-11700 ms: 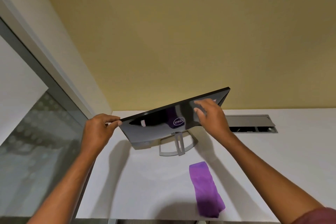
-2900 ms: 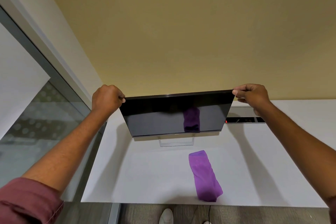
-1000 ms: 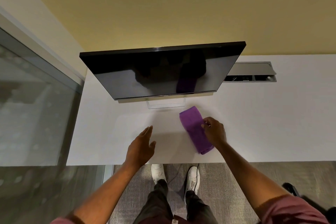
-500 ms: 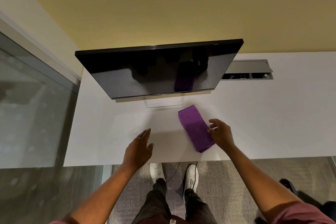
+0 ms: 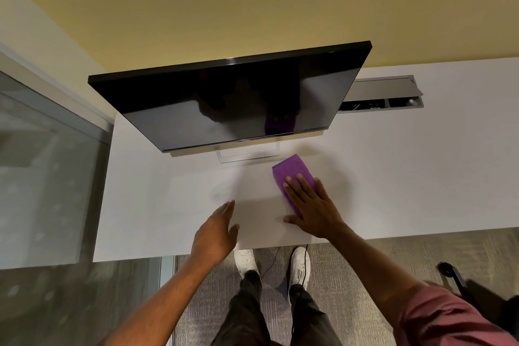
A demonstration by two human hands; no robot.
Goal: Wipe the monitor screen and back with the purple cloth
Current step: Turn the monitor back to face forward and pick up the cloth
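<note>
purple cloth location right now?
Head view, right of centre: the folded purple cloth lies on the white desk, front-right of the stand of the black monitor, under the flat right hand.

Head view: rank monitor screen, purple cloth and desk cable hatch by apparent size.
1. Monitor screen, clearly largest.
2-3. Cable hatch and purple cloth: unranked; the screen hides part of the hatch, the right hand covers part of the cloth.

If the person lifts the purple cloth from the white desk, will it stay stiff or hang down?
The folded purple cloth probably droops: it lies thin and flat under the right hand. Its folded layers may fall open if pinched at one corner. On the smooth white desk it likely slides easily.
</note>
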